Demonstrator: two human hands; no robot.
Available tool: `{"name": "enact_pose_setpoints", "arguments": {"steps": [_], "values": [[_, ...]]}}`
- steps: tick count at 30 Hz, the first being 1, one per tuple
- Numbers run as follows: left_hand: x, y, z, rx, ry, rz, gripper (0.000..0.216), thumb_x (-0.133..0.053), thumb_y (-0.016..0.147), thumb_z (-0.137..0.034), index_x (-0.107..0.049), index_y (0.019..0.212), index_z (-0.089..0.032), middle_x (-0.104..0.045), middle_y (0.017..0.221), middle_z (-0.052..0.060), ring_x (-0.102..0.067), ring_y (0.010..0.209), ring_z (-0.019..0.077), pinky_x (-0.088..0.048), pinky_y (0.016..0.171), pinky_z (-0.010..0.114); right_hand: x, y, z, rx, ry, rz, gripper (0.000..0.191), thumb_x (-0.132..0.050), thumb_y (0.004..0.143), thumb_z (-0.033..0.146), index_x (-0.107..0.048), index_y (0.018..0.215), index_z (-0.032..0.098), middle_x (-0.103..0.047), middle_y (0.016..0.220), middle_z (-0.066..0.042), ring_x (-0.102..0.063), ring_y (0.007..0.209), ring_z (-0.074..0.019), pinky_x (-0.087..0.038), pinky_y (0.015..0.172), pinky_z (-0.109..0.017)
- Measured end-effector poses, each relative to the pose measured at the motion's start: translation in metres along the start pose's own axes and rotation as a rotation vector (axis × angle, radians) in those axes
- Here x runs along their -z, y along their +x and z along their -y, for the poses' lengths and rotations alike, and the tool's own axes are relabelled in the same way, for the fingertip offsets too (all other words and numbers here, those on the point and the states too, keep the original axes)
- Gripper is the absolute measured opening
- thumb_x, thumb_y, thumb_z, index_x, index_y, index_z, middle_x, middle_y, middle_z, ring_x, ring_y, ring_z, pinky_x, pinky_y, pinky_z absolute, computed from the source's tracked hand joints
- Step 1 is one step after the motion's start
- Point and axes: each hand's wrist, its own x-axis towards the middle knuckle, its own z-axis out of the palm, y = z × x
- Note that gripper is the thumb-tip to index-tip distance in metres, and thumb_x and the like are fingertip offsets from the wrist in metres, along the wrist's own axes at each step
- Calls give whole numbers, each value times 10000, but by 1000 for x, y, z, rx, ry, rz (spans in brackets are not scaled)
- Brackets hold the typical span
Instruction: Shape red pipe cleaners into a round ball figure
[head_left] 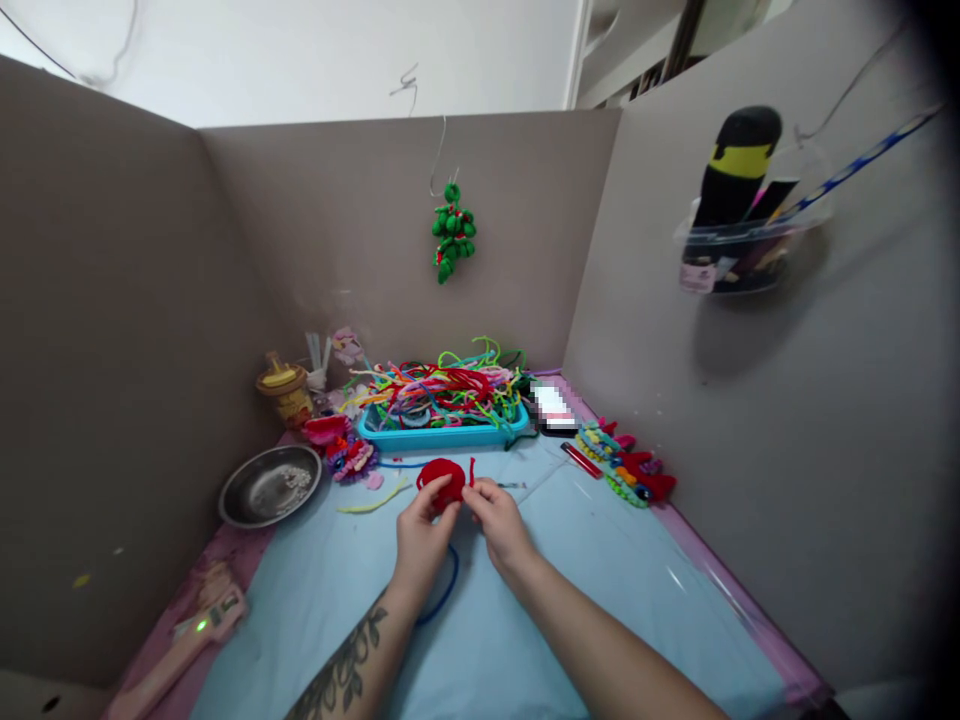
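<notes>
My left hand (420, 535) pinches a round red pipe-cleaner coil (441, 480) held just above the light blue mat (600, 600). My right hand (499, 520) is closed on the coil's loose red end, which sticks up beside it. Both hands meet at the middle of the mat. A blue pipe cleaner (444, 590) curves on the mat under my left wrist. A pale yellow pipe cleaner (373, 500) lies just left of the hands.
A blue tray (442, 435) piled with coloured pipe cleaners sits behind. A steel bowl (268, 487) and a pink glue gun (180, 640) lie left. Finished pipe-cleaner figures (630, 470) lie right. Cardboard walls enclose the space; a green ornament (452, 235) hangs on the back wall.
</notes>
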Motion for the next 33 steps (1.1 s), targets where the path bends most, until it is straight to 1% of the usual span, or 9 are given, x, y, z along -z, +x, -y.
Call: {"name": "enact_pose_setpoints", "arguments": {"steps": [2,7,12,14,18,21,24,28,33], "values": [[1,0,0,-30,49,6,340,-638,722,-223,-659,1060,-197,-684,1067,88,-637,937,208,-489,847,334,1,0,2,-8,5,-2,306,-573,764,330,-452,521,190,-445,644,21,-434,589,-122,-367,527,-227],[2,0,0,-119,157,17,325,-598,758,-209,-659,1076,-224,-686,1066,69,-638,940,207,-488,846,328,3,-3,8,60,-108,-74,253,-579,749,289,-467,542,196,-458,648,23,-459,655,-141,-381,624,-245],[3,-2,1,-195,248,1,310,-571,779,-191,-659,1073,-230,-695,1044,63,-645,914,199,-494,830,326,1,-7,13,69,-125,-88,242,-609,708,252,-465,522,197,-454,621,30,-445,642,-139,-366,632,-252],[3,-2,2,-214,271,1,310,-559,785,-184,-654,1078,-221,-692,1052,67,-646,914,196,-497,826,329,-1,-8,13,-34,-22,-59,265,-630,694,274,-462,506,194,-431,571,40,-412,584,-123,-335,571,-245],[2,-1,5,-216,296,31,321,-548,783,-158,-648,1082,-219,-690,1063,66,-644,934,193,-497,834,331,-4,-5,10,-319,322,-14,287,-686,629,346,-474,511,192,-380,465,71,-303,454,-82,-207,458,-238],[1,-1,5,-204,269,65,346,-552,771,-139,-648,1090,-232,-688,1071,60,-641,954,194,-493,846,329,-1,-1,10,-356,475,-41,302,-746,552,340,-492,505,183,-410,476,67,-307,448,-68,-188,451,-234],[-1,-1,2,-167,216,75,360,-567,760,-143,-649,1098,-239,-684,1083,60,-640,959,199,-492,854,332,2,1,14,-364,518,-54,294,-763,536,333,-515,517,177,-436,498,59,-319,455,-65,-193,450,-230],[-3,-1,-2,-37,44,53,376,-625,732,-181,-641,1107,-213,-677,1101,82,-641,965,210,-496,857,336,3,1,16,-315,452,-53,294,-738,596,350,-510,532,177,-423,498,62,-314,461,-67,-207,453,-229],[-5,1,-7,117,-259,31,421,-692,693,-223,-626,1105,-170,-677,1099,116,-645,968,222,-492,874,352,2,3,10,-263,365,-119,310,-715,627,386,-487,550,189,-413,499,69,-328,470,-78,-233,465,-226]]}}
